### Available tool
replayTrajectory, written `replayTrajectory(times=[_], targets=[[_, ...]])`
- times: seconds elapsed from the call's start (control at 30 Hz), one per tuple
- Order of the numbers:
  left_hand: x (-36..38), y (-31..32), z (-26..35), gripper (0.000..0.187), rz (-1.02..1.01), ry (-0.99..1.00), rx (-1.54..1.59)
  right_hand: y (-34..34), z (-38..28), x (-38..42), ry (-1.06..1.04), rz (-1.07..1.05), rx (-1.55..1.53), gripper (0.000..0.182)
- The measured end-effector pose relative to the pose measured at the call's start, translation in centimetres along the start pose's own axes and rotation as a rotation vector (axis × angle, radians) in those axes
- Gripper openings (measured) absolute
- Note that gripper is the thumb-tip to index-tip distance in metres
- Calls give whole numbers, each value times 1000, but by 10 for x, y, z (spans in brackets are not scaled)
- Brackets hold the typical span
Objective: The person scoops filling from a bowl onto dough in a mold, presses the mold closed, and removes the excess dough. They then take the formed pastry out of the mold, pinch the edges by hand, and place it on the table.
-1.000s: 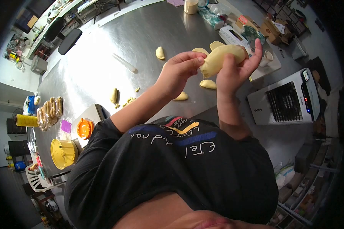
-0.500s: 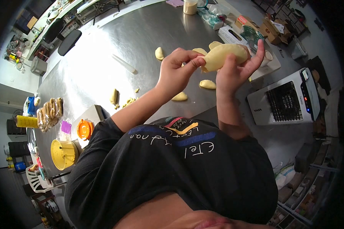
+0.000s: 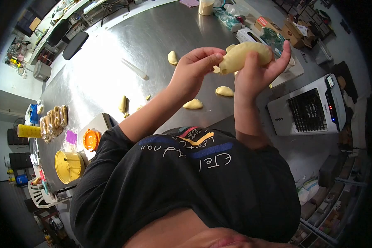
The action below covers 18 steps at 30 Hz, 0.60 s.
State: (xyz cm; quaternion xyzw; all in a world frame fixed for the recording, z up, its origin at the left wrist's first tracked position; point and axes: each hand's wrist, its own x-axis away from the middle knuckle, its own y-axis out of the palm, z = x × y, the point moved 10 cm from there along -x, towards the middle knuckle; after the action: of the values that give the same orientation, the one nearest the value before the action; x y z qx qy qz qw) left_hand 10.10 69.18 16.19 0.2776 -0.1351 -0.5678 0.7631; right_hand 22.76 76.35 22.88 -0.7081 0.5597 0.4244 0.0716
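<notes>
A large pale yellow piece of folded dough [image 3: 237, 58] is held up above the metal table. My right hand [image 3: 256, 76] supports it at the right, thumb pressed on its face and one finger stretched out past it. At its left end my left hand [image 3: 198, 68] pinches the edge between thumb and fingers. Smaller dough pieces lie on the table: one [image 3: 172, 57] beyond my left wrist, one [image 3: 193, 104] between my forearms, and one [image 3: 224, 91] beside my right wrist. More dough, partly hidden, shows behind the held piece.
On the metal table [image 3: 107, 62] are a clear rod [image 3: 134, 68], a dough strip [image 3: 122, 104] and wrapped rolls [image 3: 53, 122]. A yellow tub [image 3: 69, 167] and orange lid [image 3: 91, 140] are at left. Boxes [image 3: 295, 33] stand back right; a white appliance [image 3: 306, 105] is at right.
Both hands have shifted slightly to the right and up with the dough. The dough piece between my forearms shows more fully and lies slightly further left.
</notes>
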Motion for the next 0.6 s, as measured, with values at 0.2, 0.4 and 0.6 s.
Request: replayTrajectory(times=[0.2,0.4,0.6], targets=[[18,15,45,21,88,614,-690,-3,-7,-4,-8,73,21,68],[12,8,38,14,110,455,-704,-1,-3,-5,43,75,-48,74],[10,1,38,14,145,450,-552,-1,-5,-6,-11,78,20,66]])
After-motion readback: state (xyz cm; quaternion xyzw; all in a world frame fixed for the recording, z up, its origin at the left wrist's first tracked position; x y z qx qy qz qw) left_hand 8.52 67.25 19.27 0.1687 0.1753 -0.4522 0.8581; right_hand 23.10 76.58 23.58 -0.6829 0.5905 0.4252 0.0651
